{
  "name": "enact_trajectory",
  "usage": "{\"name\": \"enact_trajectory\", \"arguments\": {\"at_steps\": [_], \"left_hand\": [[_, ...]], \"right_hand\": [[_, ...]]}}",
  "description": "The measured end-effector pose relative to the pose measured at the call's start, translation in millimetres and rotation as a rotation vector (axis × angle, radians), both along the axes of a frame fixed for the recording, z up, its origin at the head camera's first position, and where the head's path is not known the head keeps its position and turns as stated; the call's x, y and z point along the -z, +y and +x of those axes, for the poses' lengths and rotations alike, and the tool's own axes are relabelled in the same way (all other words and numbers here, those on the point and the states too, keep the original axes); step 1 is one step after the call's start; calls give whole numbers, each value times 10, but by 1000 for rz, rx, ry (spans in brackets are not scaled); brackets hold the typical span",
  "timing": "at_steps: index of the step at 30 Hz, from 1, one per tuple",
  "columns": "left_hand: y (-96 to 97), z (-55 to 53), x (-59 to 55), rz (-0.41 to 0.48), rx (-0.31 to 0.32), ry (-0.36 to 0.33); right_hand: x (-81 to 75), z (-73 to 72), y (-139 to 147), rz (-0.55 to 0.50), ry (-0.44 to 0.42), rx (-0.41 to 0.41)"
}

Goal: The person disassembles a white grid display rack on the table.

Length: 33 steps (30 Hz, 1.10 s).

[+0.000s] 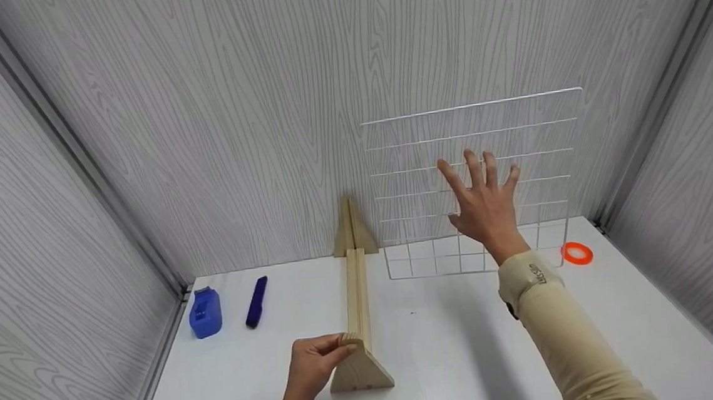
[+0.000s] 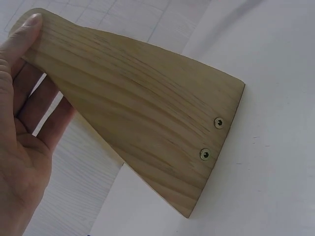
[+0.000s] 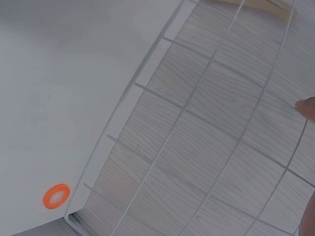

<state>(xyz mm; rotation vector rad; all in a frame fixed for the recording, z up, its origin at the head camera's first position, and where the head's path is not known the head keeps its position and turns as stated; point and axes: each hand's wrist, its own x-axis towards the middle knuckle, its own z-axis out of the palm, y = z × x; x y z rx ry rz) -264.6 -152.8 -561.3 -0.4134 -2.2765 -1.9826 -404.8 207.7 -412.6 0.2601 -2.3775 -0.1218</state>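
Note:
My left hand (image 1: 311, 363) pinches the rounded top of the near end board of a wooden stand (image 1: 362, 372). In the left wrist view the thumb presses on the face of the board (image 2: 133, 93), with the other fingers behind it; two bolts show near its lower edge. Two long rails join this board to a matching one by the back wall. Fingers spread, my right hand (image 1: 487, 206) is raised in front of a white wire grid panel (image 1: 471, 106), overlapping it in the head view. The panel stands upright near the back wall, right of the stand.
A blue tape dispenser (image 1: 205, 312) and a dark blue elongated object (image 1: 256, 302) lie on the white table (image 1: 288, 292) at left. An orange ring (image 1: 577, 253) lies by the panel's lower right corner. Grey wood-patterned walls (image 1: 199, 110) enclose the table on three sides.

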Motion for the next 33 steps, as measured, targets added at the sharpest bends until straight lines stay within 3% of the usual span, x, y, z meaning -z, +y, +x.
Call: {"name": "enact_trajectory", "arguments": {"at_steps": [17, 33], "left_hand": [[-18, 20, -11, 9, -36, 39], [-88, 7, -15, 6, -9, 20]], "right_hand": [[78, -14, -41, -2, -12, -6], [215, -11, -45, 2, -78, -2]]}}
